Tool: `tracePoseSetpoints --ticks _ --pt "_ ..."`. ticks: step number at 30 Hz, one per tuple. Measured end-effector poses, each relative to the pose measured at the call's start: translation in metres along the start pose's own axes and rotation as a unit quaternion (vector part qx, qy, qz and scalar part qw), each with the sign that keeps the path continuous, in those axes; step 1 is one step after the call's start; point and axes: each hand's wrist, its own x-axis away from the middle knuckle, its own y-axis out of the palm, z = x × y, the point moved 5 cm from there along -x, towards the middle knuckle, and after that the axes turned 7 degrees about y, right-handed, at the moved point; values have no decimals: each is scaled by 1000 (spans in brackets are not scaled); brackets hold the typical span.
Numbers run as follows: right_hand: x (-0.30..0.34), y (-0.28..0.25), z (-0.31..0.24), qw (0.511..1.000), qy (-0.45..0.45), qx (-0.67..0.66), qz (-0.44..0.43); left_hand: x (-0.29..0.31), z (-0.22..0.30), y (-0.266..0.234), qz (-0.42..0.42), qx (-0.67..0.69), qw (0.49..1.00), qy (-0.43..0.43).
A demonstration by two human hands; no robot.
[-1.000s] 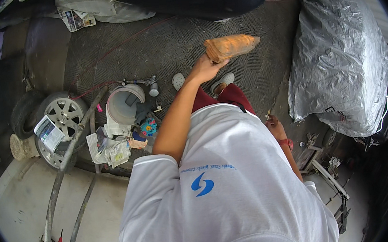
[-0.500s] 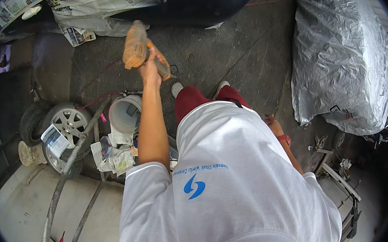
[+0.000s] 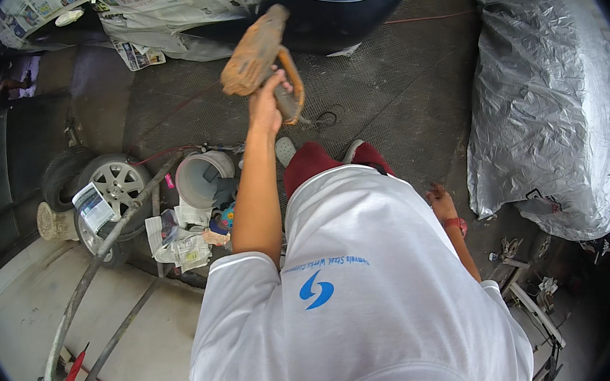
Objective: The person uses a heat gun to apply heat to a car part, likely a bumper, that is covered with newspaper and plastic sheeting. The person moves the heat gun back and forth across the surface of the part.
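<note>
My left hand (image 3: 271, 99) is wrapped round the handle of a worn, dusty orange heat gun (image 3: 252, 56), the arm stretched out ahead. Its dark nozzle points at the lower part of a glossy black car bumper (image 3: 347, 26), and I cannot tell whether they touch. Newspaper and plastic sheeting (image 3: 175, 18) mask the body above the bumper. Low at my right side hangs my right hand (image 3: 441, 201), its fingers loosely apart with nothing seen in them, a red band at the wrist. From the heat gun's handle a dark cord (image 3: 323, 119) trails to the floor.
On my left stand a white bucket (image 3: 202, 164), wheels with tyres (image 3: 115, 184), crumpled newspaper (image 3: 185, 248) and long metal pipes (image 3: 91, 276). A silver-covered bulk (image 3: 540, 91) fills the right. Metal frame parts (image 3: 536, 304) lie behind it. A thin red line (image 3: 428, 18) crosses the floor.
My left hand has carried the heat gun to the right along the bumper, its nozzle now tilted more to the right. The whole view has shifted slightly. My right hand still hangs at my side.
</note>
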Motion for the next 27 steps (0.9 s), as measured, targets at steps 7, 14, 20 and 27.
tracePoseSetpoints --ticks 7,14,20,27 --pt "20 6 24 999 26 33 -4 -59 36 -155 150 -40 987 29" --pt "37 19 26 999 36 24 -9 -84 55 -215 270 -136 952 36" --pt "41 20 -12 999 47 12 -5 -22 -4 -92 139 -290 946 33" --pt "8 -14 -136 978 -150 -136 40 34 -84 72 -147 -328 933 -21"
